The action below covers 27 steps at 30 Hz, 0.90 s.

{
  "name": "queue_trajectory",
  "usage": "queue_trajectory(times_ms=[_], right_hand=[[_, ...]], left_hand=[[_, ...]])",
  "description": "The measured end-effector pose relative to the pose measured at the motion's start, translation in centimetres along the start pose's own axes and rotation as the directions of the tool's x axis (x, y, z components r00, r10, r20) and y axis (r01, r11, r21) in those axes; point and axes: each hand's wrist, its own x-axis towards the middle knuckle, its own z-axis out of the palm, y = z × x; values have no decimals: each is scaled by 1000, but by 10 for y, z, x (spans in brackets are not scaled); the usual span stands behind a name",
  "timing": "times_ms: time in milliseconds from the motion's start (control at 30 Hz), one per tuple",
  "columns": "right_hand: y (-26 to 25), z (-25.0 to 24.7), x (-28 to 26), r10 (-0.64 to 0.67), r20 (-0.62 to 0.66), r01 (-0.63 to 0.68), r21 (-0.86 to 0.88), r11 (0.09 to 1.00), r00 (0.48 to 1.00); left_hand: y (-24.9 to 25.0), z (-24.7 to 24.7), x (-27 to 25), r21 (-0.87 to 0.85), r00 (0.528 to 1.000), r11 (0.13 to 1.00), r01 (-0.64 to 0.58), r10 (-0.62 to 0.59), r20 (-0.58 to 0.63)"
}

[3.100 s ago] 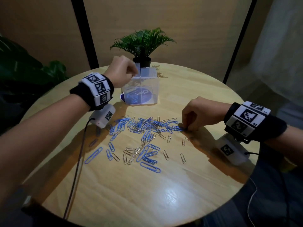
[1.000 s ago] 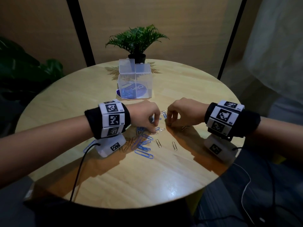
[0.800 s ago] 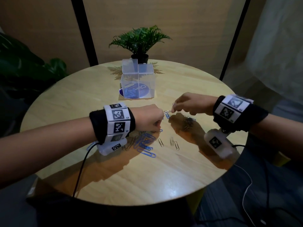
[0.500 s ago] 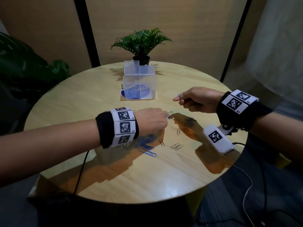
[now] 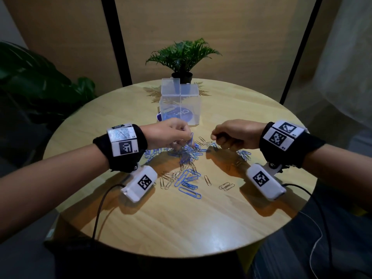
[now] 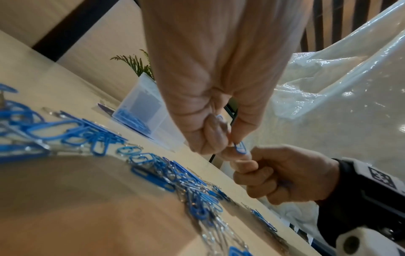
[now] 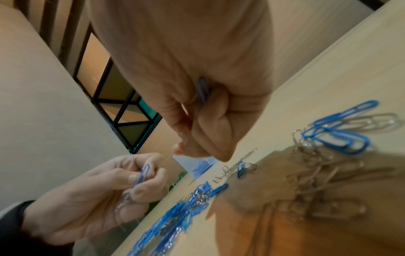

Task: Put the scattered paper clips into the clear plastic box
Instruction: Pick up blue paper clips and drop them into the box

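- Here, the scattered paper clips (image 5: 188,158) lie on the round wooden tabletop (image 5: 181,224), bright blue coated ones mixed with thin bare-metal ones, heaped thickest between the two hands and thinning toward the near edge.
- The left hand (image 5: 168,133) hovers just above the heap, its fingers curled around several clips; one long blue clip (image 5: 190,138) sticks out upright from its grip.
- The right hand (image 5: 235,133) is clenched into a loose fist just above the clips; the right wrist view shows a small blue clip (image 7: 203,91) tucked between its curled fingers, probably with others that the blur hides.
- The clear plastic box (image 5: 181,106) stands upright on the tabletop beyond the hands, its hinged lid standing open, with a small layer of blue clips on its bottom and a round blue label showing through its wall.
- A small potted fern (image 5: 182,57) stands just behind the box.
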Motion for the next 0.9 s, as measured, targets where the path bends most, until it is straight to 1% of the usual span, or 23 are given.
queue_trajectory(times_ms=[33,67,100,133,167,200,233,333,400,467,533,567,600,667,700,733,767,800,833,867,900], right_hand=[[-1,3,1,-6,-3,5,-27,1000,1000],[-2,6,1,-27,-25,24,-112,993,999],[-3,10,1,-74,-50,57,-271,961,996],[-4,13,2,-137,-65,91,-471,878,988],[-5,15,3,-203,-63,114,-650,752,977],[-5,17,3,-256,-53,124,-769,628,965],[-4,17,5,-287,-51,120,-830,545,957],[-3,19,9,-361,-55,123,-885,449,931],[-4,24,14,-371,-60,106,-905,411,927],[-7,27,18,-328,-68,69,-918,389,942],[-9,30,18,-275,-75,32,-929,369,959],[-9,32,17,-249,-66,24,-940,342,966],[-9,35,14,-218,-59,10,-953,302,974],[-9,42,10,-165,-67,-30,-976,216,984],[-10,44,8,-157,-70,-36,-977,212,985],[-12,44,7,-166,-76,-28,-961,275,983],[-15,42,8,-185,-82,2,-911,413,979],[-20,38,9,-183,-92,45,-774,631,979],[-24,32,11,-160,-99,86,-518,851,982],[-29,26,14,-130,-78,110,-215,970,989],[-33,18,17,-109,-48,111,44,993,993]], left_hand=[[-2,-2,-2,-13,1000,1000,-11,11,-5],[-4,-4,-3,-34,1000,999,-13,13,-13],[-6,-6,-3,-62,1000,998,-11,10,-18],[-8,-7,-4,-94,1000,996,-4,2,-15],[-10,-9,-5,-121,1000,993,8,-9,-7],[-10,-11,-6,-138,1000,990,24,-24,2],[-11,-12,-6,-146,999,988,41,-41,2],[-11,-14,-6,-193,993,976,103,-113,-43],[-14,-17,-8,-189,992,978,89,-105,-75],[-16,-21,-10,-147,993,989,28,-45,-111],[-19,-26,-12,-163,984,986,-27,-2,-175],[-20,-29,-12,-186,979,982,-41,3,-204],[-21,-31,-12,-200,977,979,-40,-3,-213],[-21,-33,-13,-199,978,980,10,-51,-201],[-20,-33,-11,-204,975,978,47,-90,-205],[-18,-34,-10,-217,965,972,87,-136,-226],[-16,-35,-8,-242,951,963,123,-184,-250],[-15,-36,-6,-275,936,950,149,-225,-270],[-13,-37,-4,-297,927,940,168,-253,-277],[-11,-37,-3,-280,924,942,186,-264,-277],[-10,-37,-1,-201,925,959,199,-251,-284]])
